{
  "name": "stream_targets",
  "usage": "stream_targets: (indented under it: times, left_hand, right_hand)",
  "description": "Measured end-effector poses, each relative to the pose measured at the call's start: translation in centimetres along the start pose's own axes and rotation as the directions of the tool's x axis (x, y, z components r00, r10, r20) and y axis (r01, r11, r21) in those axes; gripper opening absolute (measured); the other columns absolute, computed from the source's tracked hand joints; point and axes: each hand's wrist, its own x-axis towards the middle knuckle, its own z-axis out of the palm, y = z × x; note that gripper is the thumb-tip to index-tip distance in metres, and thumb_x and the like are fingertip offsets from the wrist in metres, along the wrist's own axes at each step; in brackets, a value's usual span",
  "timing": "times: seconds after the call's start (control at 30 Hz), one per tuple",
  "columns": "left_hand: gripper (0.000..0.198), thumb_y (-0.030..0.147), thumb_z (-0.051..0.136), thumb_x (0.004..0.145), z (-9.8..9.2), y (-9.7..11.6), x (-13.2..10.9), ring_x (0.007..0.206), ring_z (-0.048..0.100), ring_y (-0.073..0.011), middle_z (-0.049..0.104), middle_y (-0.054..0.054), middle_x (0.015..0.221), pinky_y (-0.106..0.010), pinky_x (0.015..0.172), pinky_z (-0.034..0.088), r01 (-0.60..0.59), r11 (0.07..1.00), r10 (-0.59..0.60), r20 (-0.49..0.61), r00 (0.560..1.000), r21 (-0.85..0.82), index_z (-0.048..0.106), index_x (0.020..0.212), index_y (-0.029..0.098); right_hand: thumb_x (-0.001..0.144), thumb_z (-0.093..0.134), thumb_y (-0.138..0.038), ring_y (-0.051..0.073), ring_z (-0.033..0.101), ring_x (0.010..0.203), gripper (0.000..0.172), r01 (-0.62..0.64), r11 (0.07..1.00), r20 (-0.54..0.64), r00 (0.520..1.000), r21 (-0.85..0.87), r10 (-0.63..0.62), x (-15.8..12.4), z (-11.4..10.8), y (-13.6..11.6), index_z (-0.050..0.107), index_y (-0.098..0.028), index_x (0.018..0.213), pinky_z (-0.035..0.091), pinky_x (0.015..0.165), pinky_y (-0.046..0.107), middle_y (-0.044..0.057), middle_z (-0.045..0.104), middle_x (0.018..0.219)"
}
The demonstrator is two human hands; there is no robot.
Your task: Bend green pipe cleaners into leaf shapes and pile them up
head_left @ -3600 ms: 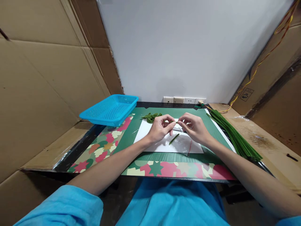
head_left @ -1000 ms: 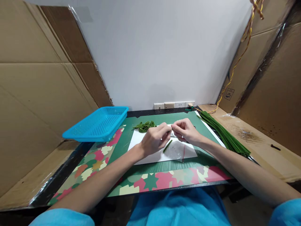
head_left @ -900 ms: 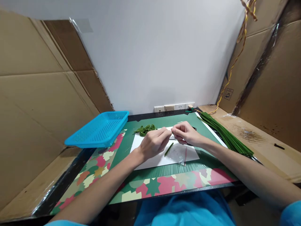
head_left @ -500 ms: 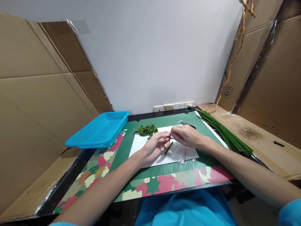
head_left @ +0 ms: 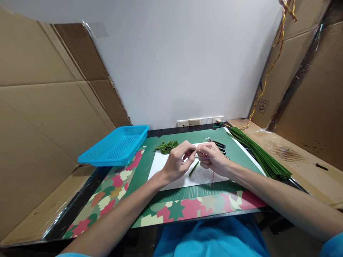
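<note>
Over the white sheet (head_left: 158,171), my left hand (head_left: 179,161) and my right hand (head_left: 213,159) meet with pinched fingertips. Whatever sits between the fingers is too small to make out. Just below them a short green pipe cleaner piece (head_left: 194,169) lies on a clear plastic bag (head_left: 205,175) with a red edge. Bent green pipe cleaner pieces (head_left: 166,147) form a pile behind my left hand. Beyond my right hand lie black-handled pliers (head_left: 219,144) and, partly covered by that hand, the black handles of scissors (head_left: 223,151).
A blue perforated basket (head_left: 115,144) stands at the table's left edge. Along the right lies a bundle of long green pipe cleaners (head_left: 258,153). Cardboard walls (head_left: 40,89) flank both sides. Sockets (head_left: 194,122) line the back wall, and a twisted yellow cable (head_left: 268,76) hangs at right.
My left hand has turned over from palm-up to knuckles-up, its fingers curling into a pinch. My right hand has shifted slightly lower, exposing more of the pliers and the scissors' handles.
</note>
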Motion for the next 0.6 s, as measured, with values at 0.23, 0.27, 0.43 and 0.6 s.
stream_targets:
  times: [0.23,0.27,0.43,0.6]
  left_hand:
    - [0.027,0.045,0.07,0.093,1.2,-1.4,-0.6,0.059,0.056,-0.0111,0.062,0.0,0.075,-0.025,0.058,0.045,0.296,0.894,-0.301,0.038,0.953,-0.335,0.063,0.097,0.019]
    - [0.03,0.046,0.072,0.091,1.5,-1.5,-0.6,0.057,0.056,-0.0109,0.061,0.001,0.072,-0.024,0.057,0.045,0.33,0.855,-0.33,0.072,0.941,-0.399,0.063,0.097,0.018]
    - [0.038,0.053,0.072,0.089,2.0,-2.1,-0.3,0.057,0.058,-0.0106,0.061,0.0,0.073,-0.023,0.052,0.043,0.411,0.723,-0.424,0.113,0.898,-0.555,0.062,0.092,0.016]
    - [0.041,0.056,0.067,0.093,2.0,-2.4,-0.4,0.058,0.059,-0.0104,0.063,-0.001,0.075,-0.023,0.053,0.042,0.426,0.735,-0.408,0.158,0.899,-0.527,0.062,0.091,0.016]
  right_hand:
    - [0.09,0.069,-0.051,0.007,0.029,0.046,0.046,0.166,0.925,0.021,0.985,-0.341,-0.169,0.4,-1.7,-0.1,0.049,-0.02,0.062,0.022,0.045,0.023,-0.007,0.037,0.053]
    - [0.092,0.067,-0.05,0.008,0.032,0.048,0.044,0.203,0.881,0.031,0.977,-0.426,-0.211,0.4,-2.1,-0.2,0.052,-0.019,0.063,0.024,0.046,0.024,-0.006,0.04,0.053]
    - [0.096,0.06,-0.045,0.011,0.036,0.053,0.042,0.275,0.74,0.059,0.951,-0.614,-0.305,0.4,-3.4,-0.7,0.054,-0.019,0.064,0.026,0.052,0.026,-0.004,0.045,0.055]
    - [0.098,0.057,-0.043,0.01,0.036,0.054,0.041,0.296,0.697,0.107,0.947,-0.654,-0.302,0.1,-3.5,-0.7,0.052,-0.019,0.064,0.027,0.053,0.027,-0.004,0.045,0.056]
